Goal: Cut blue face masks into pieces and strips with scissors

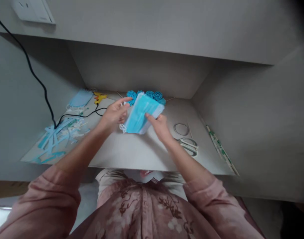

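Note:
My right hand (pixel 159 125) grips a small stack of blue and white disposable face masks (pixel 143 114), thumb on the blue face. The masks are held tilted above the table. To their left, my left hand (pixel 116 113) has its index finger and thumb apart, close to the masks' edge. White ear loops (pixel 122 127) hang at the masks' left side near its fingers. Behind the masks are several blue rolled rosettes (pixel 150 95), partly covered by them.
Cut blue and white strips (pixel 56 134) lie in a heap at the left. Behind them are more face masks (pixel 80 98) and a yellow glue gun (pixel 100 97) with a black cord (pixel 39 79). Scissors (pixel 190 146), a wire coil (pixel 181 129) and green-white wrapped sticks (pixel 220 147) lie at the right.

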A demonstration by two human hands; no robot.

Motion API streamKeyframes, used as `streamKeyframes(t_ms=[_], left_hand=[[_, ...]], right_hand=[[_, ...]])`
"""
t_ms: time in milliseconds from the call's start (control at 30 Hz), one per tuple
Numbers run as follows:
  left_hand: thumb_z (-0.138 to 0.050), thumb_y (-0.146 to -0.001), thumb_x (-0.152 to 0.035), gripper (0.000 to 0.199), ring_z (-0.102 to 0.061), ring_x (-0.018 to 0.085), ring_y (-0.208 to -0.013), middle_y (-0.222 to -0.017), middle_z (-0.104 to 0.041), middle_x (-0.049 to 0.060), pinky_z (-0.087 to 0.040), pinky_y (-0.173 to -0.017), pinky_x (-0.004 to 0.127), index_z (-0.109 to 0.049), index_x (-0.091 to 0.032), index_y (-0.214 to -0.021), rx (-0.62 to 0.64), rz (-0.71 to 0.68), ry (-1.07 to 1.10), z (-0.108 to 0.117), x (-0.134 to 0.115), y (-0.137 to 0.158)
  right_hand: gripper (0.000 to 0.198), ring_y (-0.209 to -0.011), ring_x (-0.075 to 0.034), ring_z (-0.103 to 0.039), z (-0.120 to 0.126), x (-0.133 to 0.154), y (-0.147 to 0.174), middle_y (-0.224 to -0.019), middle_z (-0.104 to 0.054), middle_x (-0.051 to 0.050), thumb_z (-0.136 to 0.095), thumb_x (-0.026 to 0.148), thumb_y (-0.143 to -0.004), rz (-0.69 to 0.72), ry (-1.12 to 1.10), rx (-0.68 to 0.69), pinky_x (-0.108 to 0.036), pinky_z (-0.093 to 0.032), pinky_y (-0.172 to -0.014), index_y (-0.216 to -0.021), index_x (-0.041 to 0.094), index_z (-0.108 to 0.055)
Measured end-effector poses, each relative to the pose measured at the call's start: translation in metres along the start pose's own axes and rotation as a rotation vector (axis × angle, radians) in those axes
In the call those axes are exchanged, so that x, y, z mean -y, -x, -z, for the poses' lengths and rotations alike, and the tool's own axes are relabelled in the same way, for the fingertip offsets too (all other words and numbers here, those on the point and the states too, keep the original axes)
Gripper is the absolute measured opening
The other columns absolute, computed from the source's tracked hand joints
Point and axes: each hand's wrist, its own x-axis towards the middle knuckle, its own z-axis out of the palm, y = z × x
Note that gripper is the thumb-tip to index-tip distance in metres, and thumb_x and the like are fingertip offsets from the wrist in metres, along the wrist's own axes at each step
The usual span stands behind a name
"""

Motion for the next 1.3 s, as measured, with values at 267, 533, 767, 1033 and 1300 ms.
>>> streamKeyframes(t_ms=[267,533,767,1033,1300], left_hand=[[-0.054,-0.087,-0.055,0.046,-0.020,0.007,-0.037,-0.048,-0.030,-0.010,-0.014,-0.038,0.018,-0.050,-0.021,-0.119,-0.161,0.184,0.004,0.079,0.006,0.000],[-0.029,-0.083,-0.077,0.084,-0.022,0.008,-0.036,-0.050,-0.036,-0.007,-0.018,-0.041,0.022,-0.033,-0.019,-0.142,0.115,0.288,0.010,0.047,0.025,-0.008],[-0.024,-0.086,-0.075,0.082,-0.021,0.008,-0.040,-0.055,-0.035,-0.007,-0.016,-0.042,0.019,-0.017,-0.024,-0.150,0.160,0.291,-0.066,0.039,0.033,-0.014],[-0.028,-0.095,-0.061,0.069,-0.035,0.010,-0.044,-0.058,-0.043,-0.004,-0.032,-0.047,0.022,-0.016,-0.020,-0.149,0.061,0.222,-0.119,0.056,0.016,-0.026],[-0.052,-0.086,-0.025,0.074,-0.051,0.009,-0.052,-0.079,-0.062,0.001,-0.044,-0.055,0.024,-0.016,-0.020,-0.151,-0.023,0.245,-0.443,0.093,0.039,-0.039]], right_hand=[[0.040,-0.107,-0.032,-0.059,0.072,-0.031,-0.008,-0.111,-0.068,-0.013,-0.076,0.039,-0.073,0.263,0.694,0.474,-0.047,-0.044,-0.093,-0.109,0.022,-0.070],[0.051,-0.107,-0.022,-0.061,0.003,-0.002,-0.034,-0.125,-0.063,-0.012,-0.062,0.046,-0.085,0.136,0.331,0.647,-0.038,-0.047,-0.093,-0.127,0.018,-0.059],[0.047,-0.072,-0.011,-0.056,-0.058,-0.013,-0.055,-0.097,-0.063,-0.004,-0.072,0.039,-0.072,0.063,-0.007,0.620,-0.025,-0.048,-0.063,-0.112,0.017,-0.061],[0.031,-0.054,-0.009,-0.051,-0.087,-0.010,-0.096,-0.061,-0.057,0.003,-0.076,0.042,-0.070,0.090,-0.124,0.636,-0.024,-0.046,-0.055,-0.072,0.016,-0.059],[0.026,-0.049,-0.009,-0.050,-0.107,-0.059,-0.121,-0.054,-0.056,0.004,-0.074,0.037,-0.072,0.021,-0.066,0.584,-0.022,-0.041,-0.054,-0.071,0.015,-0.059]])
